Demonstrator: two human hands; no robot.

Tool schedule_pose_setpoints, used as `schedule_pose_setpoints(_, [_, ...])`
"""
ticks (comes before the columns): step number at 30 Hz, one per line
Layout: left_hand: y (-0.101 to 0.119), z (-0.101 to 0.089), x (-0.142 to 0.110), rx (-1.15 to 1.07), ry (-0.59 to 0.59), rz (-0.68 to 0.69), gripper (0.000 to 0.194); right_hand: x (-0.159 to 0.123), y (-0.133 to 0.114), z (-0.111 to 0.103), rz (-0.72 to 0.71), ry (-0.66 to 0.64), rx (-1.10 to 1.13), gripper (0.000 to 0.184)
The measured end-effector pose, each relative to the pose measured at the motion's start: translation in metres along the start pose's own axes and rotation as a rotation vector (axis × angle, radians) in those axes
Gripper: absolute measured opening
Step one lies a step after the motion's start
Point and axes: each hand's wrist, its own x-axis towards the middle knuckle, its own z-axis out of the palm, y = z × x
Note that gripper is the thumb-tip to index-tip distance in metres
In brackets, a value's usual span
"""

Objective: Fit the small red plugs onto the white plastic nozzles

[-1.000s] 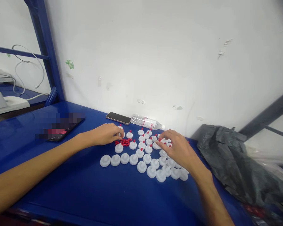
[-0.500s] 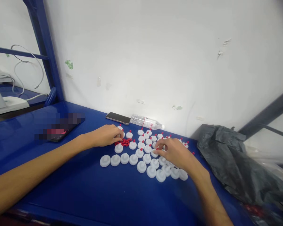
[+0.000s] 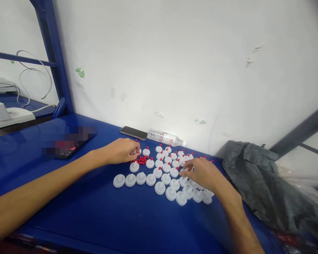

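Note:
Several white round plastic caps with a short spout (image 3: 150,179) stand in rows on the blue tabletop (image 3: 108,218), many topped with a small red tip. A small pile of loose red tips (image 3: 143,160) lies among them. My left hand (image 3: 124,151) is just above the pile's left edge, thumb and fingers pinched on what looks like one red tip; the fingers mostly hide it. Over the right part of the rows is my right hand (image 3: 201,173), its fingers curved and the thumb apart from the forefinger, beside a white cap. It hides several caps behind it.
Against the wall lie a phone (image 3: 134,133) and a clear plastic bottle (image 3: 165,137). A dark, partly blurred-out device (image 3: 69,148) lies at the left. The right side holds a grey plastic bag (image 3: 251,180). A blue metal frame (image 3: 57,60) rises at the left.
My right hand has moved a little right, off a cap that now shows a red tip. My left hand has lifted slightly from the red pile. The view has shifted slightly.

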Motion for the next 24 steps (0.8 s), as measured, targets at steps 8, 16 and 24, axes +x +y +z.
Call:
schedule_pose_setpoints(8, [0.006, -0.006, 0.0, 0.011, 0.15, 0.02, 0.017, 0.001, 0.003, 0.003, -0.053, 0.071, -0.022, 0.015])
schedule_pose_setpoints(16, [0.016, -0.005, -0.004, -0.005, 0.303, 0.137, 0.027, -0.003, -0.007, -0.007, -0.117, 0.261, 0.244, 0.03])
schedule_pose_setpoints(24, [0.038, -0.002, -0.008, -0.084, 0.428, 0.262, 0.026, -0.003, -0.033, 0.009, -0.335, 0.475, 0.184, 0.032])
